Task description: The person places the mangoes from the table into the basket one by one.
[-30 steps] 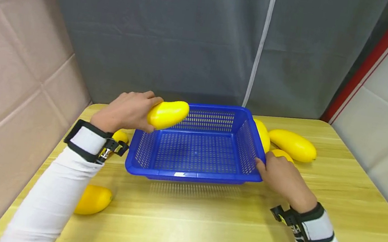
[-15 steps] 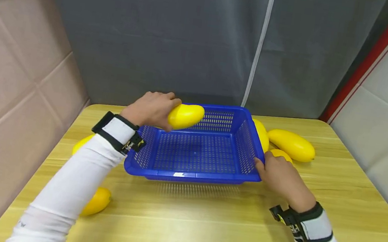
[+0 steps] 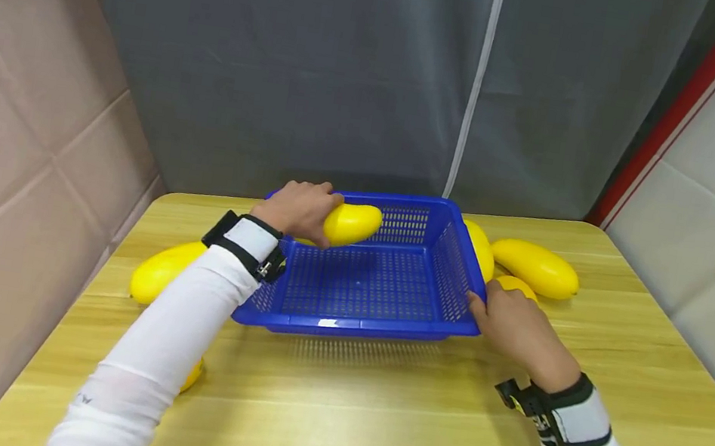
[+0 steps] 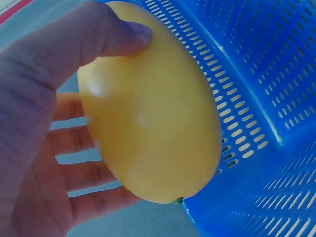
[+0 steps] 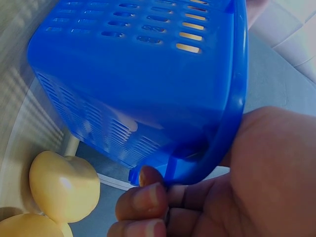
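Note:
My left hand (image 3: 301, 209) holds a yellow mango (image 3: 355, 224) over the left back part of a blue plastic basket (image 3: 329, 323). In the left wrist view the thumb lies across the mango (image 4: 153, 113), the fingers are behind it, and a small green stem end points down. My right hand (image 3: 521, 330) grips the basket's right front corner; the right wrist view shows its fingers curled at the rim (image 5: 239, 74). The basket seems raised off the table, with a patterned shadow below. Its visible floor bears nothing.
Right of the basket lie a long mango (image 3: 536, 268) and two partly hidden ones. On the left, another mango (image 3: 165, 272) and a mostly covered one (image 3: 194, 374) lie by my left sleeve. A grey curtain (image 3: 282, 75) hangs behind the wooden table (image 3: 368, 438).
My left hand has carried the mango rightward from the basket's left edge to over its inside, and slightly lower. My right hand and the basket have stayed nearly still.

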Motion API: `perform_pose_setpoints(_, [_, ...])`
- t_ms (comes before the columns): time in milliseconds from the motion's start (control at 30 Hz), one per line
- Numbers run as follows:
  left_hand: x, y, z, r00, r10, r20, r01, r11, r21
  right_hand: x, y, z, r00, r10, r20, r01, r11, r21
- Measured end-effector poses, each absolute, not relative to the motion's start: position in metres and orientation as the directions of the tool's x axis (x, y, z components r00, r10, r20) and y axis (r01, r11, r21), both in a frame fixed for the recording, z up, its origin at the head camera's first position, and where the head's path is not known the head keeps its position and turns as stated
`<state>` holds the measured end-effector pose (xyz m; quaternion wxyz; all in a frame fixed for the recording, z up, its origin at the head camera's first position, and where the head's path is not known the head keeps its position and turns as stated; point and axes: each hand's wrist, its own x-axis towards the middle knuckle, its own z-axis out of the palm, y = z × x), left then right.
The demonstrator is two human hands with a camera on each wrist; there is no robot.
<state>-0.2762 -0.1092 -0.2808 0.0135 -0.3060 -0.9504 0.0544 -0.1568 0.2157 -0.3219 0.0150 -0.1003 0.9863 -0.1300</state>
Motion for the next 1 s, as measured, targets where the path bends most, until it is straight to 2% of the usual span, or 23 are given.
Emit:
perform_pose_setpoints(233, [-0.284, -0.102, -0.284, -0.824, 0.561, -0.074, 0.566, 0.82, -0.087, -0.158, 0.217, -0.32, -0.98, -0.197, -0.009, -0.188, 0.946, -0.265])
perform_pose_setpoints(433, [-0.289, -0.094, -0.293, -0.836, 0.535, -0.126, 0.547, 0.829, -0.114, -0.155, 0.222, -0.32, -0.982, -0.19, 0.012, -0.187, 0.947, -0.26])
perform_pose_setpoints(1000, [-0.295, -0.092, -0.313, -0.861, 0.47, -0.193, 0.496, 0.861, -0.112, -0.15, 0.221, -0.32, -0.984, -0.177, 0.007, -0.172, 0.952, -0.252])
